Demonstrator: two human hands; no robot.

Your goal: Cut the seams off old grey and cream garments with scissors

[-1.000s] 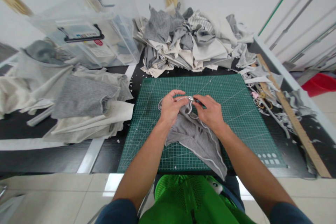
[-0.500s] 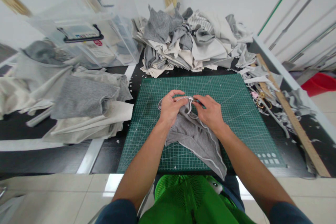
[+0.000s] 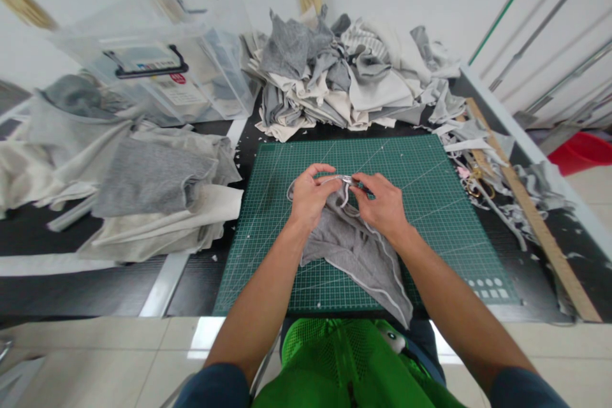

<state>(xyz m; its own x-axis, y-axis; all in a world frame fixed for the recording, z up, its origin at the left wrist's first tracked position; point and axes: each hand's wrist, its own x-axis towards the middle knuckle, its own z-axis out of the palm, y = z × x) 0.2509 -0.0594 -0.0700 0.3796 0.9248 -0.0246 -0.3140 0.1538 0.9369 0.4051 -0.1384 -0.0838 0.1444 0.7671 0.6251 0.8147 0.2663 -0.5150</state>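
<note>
A grey cloth piece (image 3: 356, 248) with white edging lies bunched on the green cutting mat (image 3: 430, 204), one corner hanging over the table's front edge. My left hand (image 3: 310, 197) is closed on its upper part, the edge pinched between thumb and fingers. Close beside it, my right hand (image 3: 382, 202) is closed round a small silvery metal tool (image 3: 348, 180), which looks like thread snips. The tool's tip meets the cloth edge by my left fingertips. A loose white strip of edging (image 3: 345, 196) curls down between the hands. My fingers partly hide the tool.
Folded grey and cream cloths (image 3: 157, 178) lie left. A bigger cloth heap (image 3: 335, 70) stands behind the mat, beside a clear plastic box (image 3: 157, 86). On the right are a wooden ruler (image 3: 545, 236), gold-handled scissors (image 3: 474, 185) and scraps. A red bucket (image 3: 583, 153) stands beyond the table.
Hands and cloth keep nearly the same place. The metal tool between my fingers has shifted very slightly at the cloth edge.
</note>
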